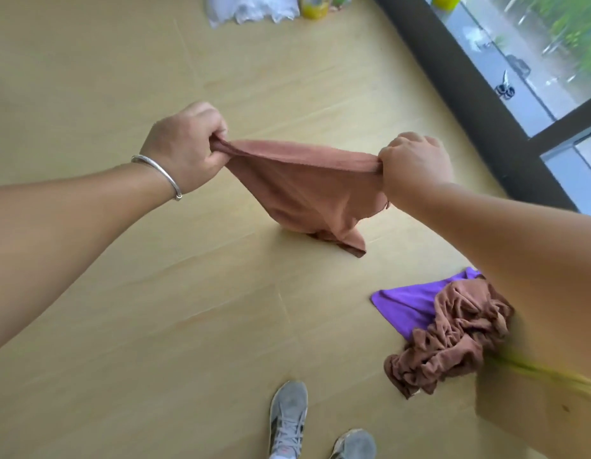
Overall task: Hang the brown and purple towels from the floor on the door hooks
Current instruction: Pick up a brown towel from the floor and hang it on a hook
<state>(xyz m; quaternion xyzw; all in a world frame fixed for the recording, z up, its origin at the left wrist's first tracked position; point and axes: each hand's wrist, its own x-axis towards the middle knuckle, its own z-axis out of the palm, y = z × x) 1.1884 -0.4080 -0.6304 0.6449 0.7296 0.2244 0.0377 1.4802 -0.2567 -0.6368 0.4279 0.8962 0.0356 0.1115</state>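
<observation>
A brown towel (304, 190) hangs stretched between my two hands above the wooden floor. My left hand (184, 144) grips its left corner and my right hand (416, 164) grips its right corner; the lower tip sags down near the floor. On the floor at the lower right lies a purple towel (406, 303), with a second, crumpled brown towel (453, 339) lying partly on top of it. My right forearm hides part of both. No door or hooks are in view.
The light wooden floor (155, 293) spreads all around. My two grey shoes (287, 419) stand at the bottom. A white cloth (251, 8) and a yellow container (314, 8) sit at the top. A dark-framed window (486, 111) runs along the right.
</observation>
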